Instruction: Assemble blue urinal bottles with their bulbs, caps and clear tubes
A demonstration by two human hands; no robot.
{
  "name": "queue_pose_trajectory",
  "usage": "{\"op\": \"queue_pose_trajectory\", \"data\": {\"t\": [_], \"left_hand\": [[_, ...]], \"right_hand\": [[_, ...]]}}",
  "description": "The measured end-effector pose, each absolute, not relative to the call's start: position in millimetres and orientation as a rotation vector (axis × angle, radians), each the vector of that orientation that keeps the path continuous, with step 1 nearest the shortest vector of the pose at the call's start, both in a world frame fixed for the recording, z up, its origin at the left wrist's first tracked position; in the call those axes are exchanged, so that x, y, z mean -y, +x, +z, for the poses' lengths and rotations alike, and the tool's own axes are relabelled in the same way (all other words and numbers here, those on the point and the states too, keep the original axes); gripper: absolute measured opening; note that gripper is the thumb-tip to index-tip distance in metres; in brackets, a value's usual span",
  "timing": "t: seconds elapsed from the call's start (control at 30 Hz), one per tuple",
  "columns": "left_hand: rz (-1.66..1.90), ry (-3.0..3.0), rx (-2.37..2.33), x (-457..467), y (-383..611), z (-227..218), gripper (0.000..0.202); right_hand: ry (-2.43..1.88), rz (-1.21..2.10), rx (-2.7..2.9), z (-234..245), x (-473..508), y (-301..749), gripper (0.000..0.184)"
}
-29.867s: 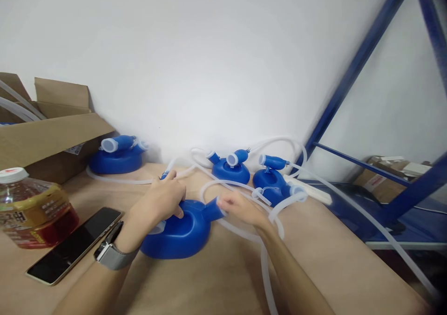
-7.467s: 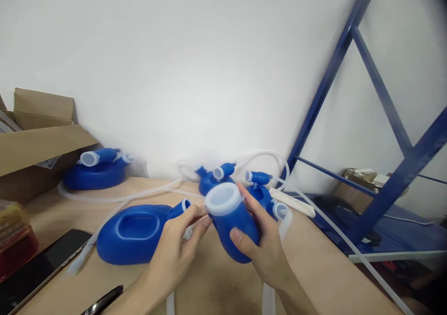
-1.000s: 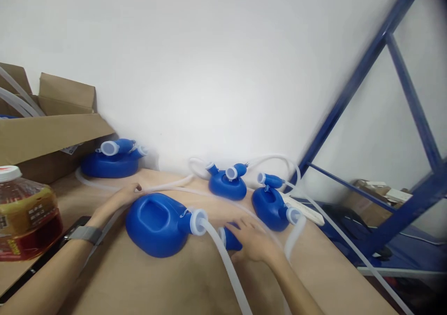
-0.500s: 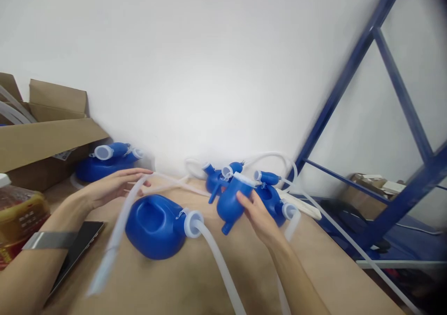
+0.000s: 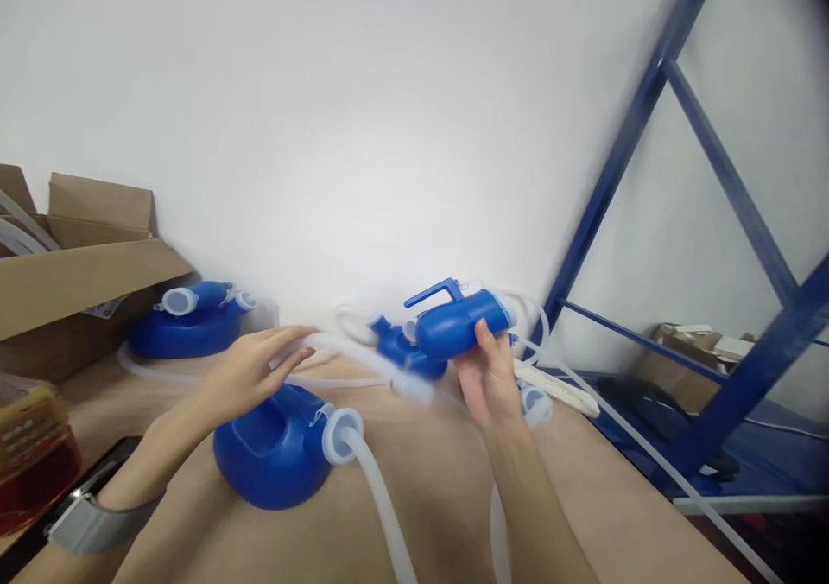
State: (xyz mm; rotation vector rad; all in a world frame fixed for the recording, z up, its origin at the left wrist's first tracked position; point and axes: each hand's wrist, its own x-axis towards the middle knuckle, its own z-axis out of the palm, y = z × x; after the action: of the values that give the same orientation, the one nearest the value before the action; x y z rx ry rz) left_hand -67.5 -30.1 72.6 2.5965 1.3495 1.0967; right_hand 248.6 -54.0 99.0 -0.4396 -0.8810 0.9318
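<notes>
My left hand pinches a translucent white hose between thumb and fingers. The blurred free end of the hose points right, just below the blue handled cup in my right hand. That cup lies on its side in my grip, its pale rim to the right and its handle on top. Hose and cup look close, but I cannot tell whether they touch. Under my left hand rests a blue plastic jug; another hose comes out of its white collar.
More blue jugs stand against the wall, one at left and others partly hidden behind my right hand. At far left are a cardboard box, a bottle of red liquid and a dark flat device. A blue metal frame rises at right.
The hose in my left hand has swung from hanging down at left to pointing right. My right hand has turned the cup from rim-up to lying sideways. The view has shifted slightly.
</notes>
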Motion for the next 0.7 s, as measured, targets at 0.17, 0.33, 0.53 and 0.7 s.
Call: {"op": "queue_pose_trajectory", "data": {"t": [0.17,0.33,0.53,0.7], "left_hand": [[1.058,2.576,-1.314,33.9,-51.4,87.7,0.062],[0.827,2.646,-1.307,47.3,-23.7,97.4,0.067],[0.535,2.390,-1.023,45.5,-25.3,98.1,0.048],[0.709,2.163,-0.753,32.5,-48.5,94.3,0.045]], "right_hand": [[-0.401,0.769,0.843,117.4,58.8,266.8,0.061],[-0.389,0.741,0.837,121.0,59.5,282.1,0.066],[-0.489,0.757,0.849,103.6,55.9,275.4,0.067],[-0.504,0.715,0.880,99.7,51.1,266.2,0.066]]}}
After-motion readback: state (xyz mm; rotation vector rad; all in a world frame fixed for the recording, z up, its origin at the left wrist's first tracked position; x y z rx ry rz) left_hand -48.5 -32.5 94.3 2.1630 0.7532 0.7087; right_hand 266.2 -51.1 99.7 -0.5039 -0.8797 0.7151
